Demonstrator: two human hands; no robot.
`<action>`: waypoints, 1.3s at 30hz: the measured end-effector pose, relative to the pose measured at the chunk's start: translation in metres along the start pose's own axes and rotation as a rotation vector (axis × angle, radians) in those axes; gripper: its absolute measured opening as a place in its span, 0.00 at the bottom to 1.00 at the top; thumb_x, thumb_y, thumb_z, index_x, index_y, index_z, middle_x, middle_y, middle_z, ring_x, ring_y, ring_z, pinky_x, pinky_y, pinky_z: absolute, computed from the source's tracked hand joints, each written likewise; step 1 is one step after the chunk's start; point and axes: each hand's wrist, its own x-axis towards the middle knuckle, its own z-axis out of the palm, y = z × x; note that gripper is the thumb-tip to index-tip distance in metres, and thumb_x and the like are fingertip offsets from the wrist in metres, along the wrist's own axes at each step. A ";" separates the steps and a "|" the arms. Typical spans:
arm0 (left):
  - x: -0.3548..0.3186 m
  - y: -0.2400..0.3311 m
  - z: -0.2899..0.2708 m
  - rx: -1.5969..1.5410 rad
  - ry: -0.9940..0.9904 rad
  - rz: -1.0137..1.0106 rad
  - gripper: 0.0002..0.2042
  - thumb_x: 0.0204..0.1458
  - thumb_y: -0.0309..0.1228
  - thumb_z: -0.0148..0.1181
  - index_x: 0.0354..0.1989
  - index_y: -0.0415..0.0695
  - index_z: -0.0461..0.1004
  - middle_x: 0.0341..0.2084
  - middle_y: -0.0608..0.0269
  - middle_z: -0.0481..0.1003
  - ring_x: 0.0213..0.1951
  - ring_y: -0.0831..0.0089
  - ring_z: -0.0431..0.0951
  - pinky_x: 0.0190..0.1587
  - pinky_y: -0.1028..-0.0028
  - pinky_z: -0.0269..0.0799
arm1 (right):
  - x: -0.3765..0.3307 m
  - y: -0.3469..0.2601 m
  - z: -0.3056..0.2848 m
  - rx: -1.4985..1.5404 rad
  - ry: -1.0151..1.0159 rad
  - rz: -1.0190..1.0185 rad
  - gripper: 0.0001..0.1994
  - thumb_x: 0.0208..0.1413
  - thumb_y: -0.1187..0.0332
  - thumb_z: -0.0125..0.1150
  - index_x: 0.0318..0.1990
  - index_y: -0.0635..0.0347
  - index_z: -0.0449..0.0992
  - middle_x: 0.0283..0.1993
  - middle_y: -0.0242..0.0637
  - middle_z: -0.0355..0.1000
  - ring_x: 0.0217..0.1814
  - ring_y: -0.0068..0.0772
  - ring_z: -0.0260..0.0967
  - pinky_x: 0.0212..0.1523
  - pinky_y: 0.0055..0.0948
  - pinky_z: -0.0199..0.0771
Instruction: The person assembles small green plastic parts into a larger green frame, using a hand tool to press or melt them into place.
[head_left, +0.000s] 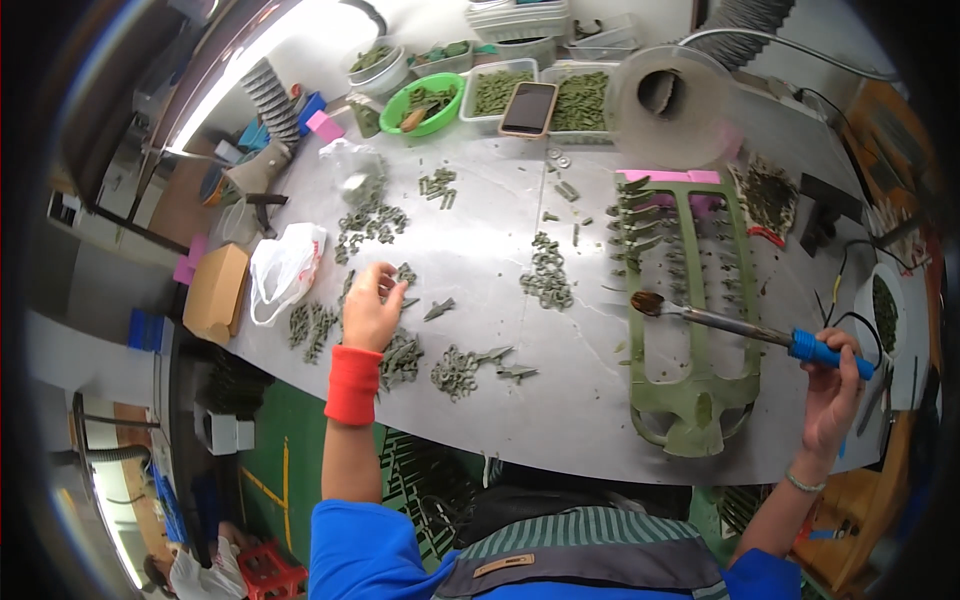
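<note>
My right hand (835,390) is closed round the blue handle of a soldering iron (735,325). Its broad, brown-crusted tip lies over the left rail of a green plastic frame (690,385). This frame has a skull-shaped near end and curved, rib-like pieces (638,225) along its upper left side. Over on the left, my left hand (372,308), with a red wristband, hovers among piles of small green parts, fingers slightly bent and apart. Near it are a pile of small parts (400,358), a pile of ring-like parts (456,372) and a loose pointed piece (439,309).
Tubs of green parts (505,90), a green bowl (440,118) and a phone (528,109) line the back. A translucent round container (670,105) stands behind the frame. At left are a white plastic bag (287,270) and a cardboard box (215,292). A black cable (850,250) runs at right.
</note>
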 end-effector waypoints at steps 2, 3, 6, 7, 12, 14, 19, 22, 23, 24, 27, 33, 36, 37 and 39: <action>-0.014 -0.015 0.005 -0.015 -0.043 0.041 0.10 0.46 0.29 0.65 0.35 0.39 0.74 0.27 0.57 0.74 0.29 0.66 0.75 0.34 0.70 0.72 | -0.003 -0.001 -0.005 -0.012 0.002 0.031 0.09 0.60 0.63 0.50 0.39 0.59 0.70 0.42 0.35 0.65 0.39 0.23 0.61 0.37 0.23 0.65; -0.016 -0.009 0.013 0.000 -0.082 0.027 0.11 0.45 0.29 0.66 0.36 0.39 0.74 0.29 0.56 0.74 0.31 0.65 0.75 0.36 0.69 0.72 | -0.005 -0.003 -0.006 -0.021 0.001 0.026 0.09 0.60 0.63 0.50 0.39 0.59 0.70 0.42 0.35 0.65 0.39 0.23 0.61 0.37 0.23 0.65; -0.024 0.003 0.031 -0.066 -0.113 0.034 0.09 0.46 0.27 0.65 0.36 0.41 0.76 0.33 0.60 0.73 0.33 0.69 0.74 0.36 0.73 0.71 | -0.008 -0.004 -0.003 -0.002 0.016 0.020 0.09 0.60 0.63 0.50 0.39 0.59 0.70 0.42 0.35 0.65 0.38 0.22 0.61 0.37 0.22 0.65; -0.024 0.000 0.034 -0.078 -0.114 0.035 0.09 0.46 0.27 0.65 0.36 0.41 0.76 0.33 0.60 0.73 0.33 0.69 0.74 0.36 0.73 0.71 | -0.009 -0.006 -0.001 -0.003 0.022 0.031 0.10 0.61 0.62 0.50 0.39 0.59 0.70 0.42 0.35 0.65 0.38 0.22 0.61 0.37 0.22 0.65; -0.019 -0.001 0.035 0.216 -0.045 0.229 0.09 0.41 0.20 0.60 0.32 0.45 0.76 0.35 0.60 0.73 0.43 0.58 0.71 0.47 0.65 0.67 | -0.014 -0.011 0.008 -0.040 0.058 0.041 0.10 0.61 0.62 0.50 0.39 0.59 0.70 0.42 0.35 0.65 0.37 0.22 0.61 0.37 0.21 0.65; -0.016 0.016 0.043 0.227 0.016 0.252 0.09 0.42 0.20 0.59 0.34 0.44 0.76 0.36 0.60 0.73 0.43 0.58 0.71 0.47 0.65 0.67 | -0.016 -0.012 0.005 -0.043 0.060 0.038 0.10 0.61 0.62 0.50 0.39 0.59 0.70 0.41 0.35 0.65 0.37 0.22 0.61 0.37 0.21 0.65; -0.009 0.073 0.091 -0.283 -0.128 0.296 0.06 0.47 0.28 0.62 0.34 0.44 0.77 0.32 0.60 0.74 0.39 0.61 0.71 0.44 0.67 0.67 | -0.022 -0.013 0.009 -0.006 0.106 0.042 0.09 0.60 0.63 0.51 0.38 0.60 0.70 0.41 0.36 0.66 0.35 0.22 0.62 0.36 0.20 0.66; -0.003 0.095 0.109 -0.219 -0.186 0.187 0.06 0.46 0.28 0.63 0.33 0.44 0.77 0.32 0.61 0.74 0.38 0.63 0.71 0.43 0.67 0.67 | -0.023 -0.014 0.012 0.002 0.090 0.040 0.09 0.60 0.63 0.51 0.38 0.60 0.70 0.40 0.37 0.66 0.34 0.23 0.62 0.35 0.20 0.66; -0.002 0.095 0.112 -0.223 -0.186 0.189 0.06 0.46 0.28 0.63 0.33 0.44 0.77 0.32 0.61 0.74 0.38 0.63 0.71 0.43 0.67 0.67 | -0.024 -0.014 0.012 -0.001 0.092 0.038 0.09 0.60 0.63 0.51 0.38 0.60 0.70 0.40 0.37 0.66 0.34 0.23 0.62 0.35 0.20 0.66; 0.000 0.094 0.115 -0.229 -0.219 0.173 0.06 0.46 0.28 0.63 0.32 0.44 0.77 0.31 0.60 0.74 0.37 0.64 0.71 0.42 0.67 0.68 | -0.025 -0.015 0.013 -0.003 0.100 0.040 0.09 0.60 0.63 0.51 0.38 0.60 0.70 0.40 0.37 0.66 0.34 0.23 0.63 0.35 0.21 0.66; 0.004 0.085 0.118 -0.363 -0.250 0.135 0.05 0.48 0.27 0.63 0.33 0.42 0.76 0.29 0.63 0.74 0.33 0.71 0.71 0.37 0.73 0.68 | -0.025 -0.016 0.012 0.003 0.105 0.043 0.09 0.60 0.63 0.51 0.38 0.61 0.70 0.40 0.38 0.67 0.34 0.24 0.63 0.35 0.21 0.67; 0.002 0.074 0.097 -0.763 -0.316 -0.114 0.06 0.51 0.28 0.61 0.32 0.38 0.76 0.26 0.67 0.77 0.31 0.81 0.75 0.34 0.79 0.70 | -0.023 -0.012 0.011 0.011 0.124 0.037 0.10 0.60 0.63 0.51 0.38 0.62 0.71 0.41 0.39 0.67 0.35 0.25 0.64 0.35 0.22 0.69; 0.001 0.063 0.090 -0.639 -0.330 -0.190 0.05 0.51 0.27 0.60 0.32 0.38 0.76 0.26 0.66 0.77 0.30 0.80 0.75 0.34 0.79 0.70 | -0.022 -0.010 0.011 0.016 0.108 0.037 0.10 0.60 0.63 0.51 0.38 0.62 0.71 0.41 0.39 0.67 0.35 0.25 0.65 0.35 0.22 0.70; 0.000 0.059 0.090 -0.561 -0.246 -0.092 0.05 0.52 0.27 0.60 0.33 0.38 0.76 0.25 0.66 0.77 0.29 0.80 0.75 0.33 0.79 0.70 | -0.022 -0.010 0.011 0.015 0.101 0.037 0.10 0.60 0.63 0.52 0.38 0.62 0.71 0.41 0.39 0.67 0.35 0.24 0.65 0.35 0.21 0.70; 0.000 0.055 0.087 -0.483 -0.163 0.008 0.05 0.52 0.27 0.60 0.34 0.38 0.76 0.25 0.66 0.77 0.29 0.81 0.75 0.32 0.80 0.70 | -0.022 -0.011 0.012 0.018 0.105 0.030 0.10 0.60 0.63 0.52 0.38 0.62 0.71 0.41 0.39 0.67 0.36 0.24 0.65 0.35 0.21 0.70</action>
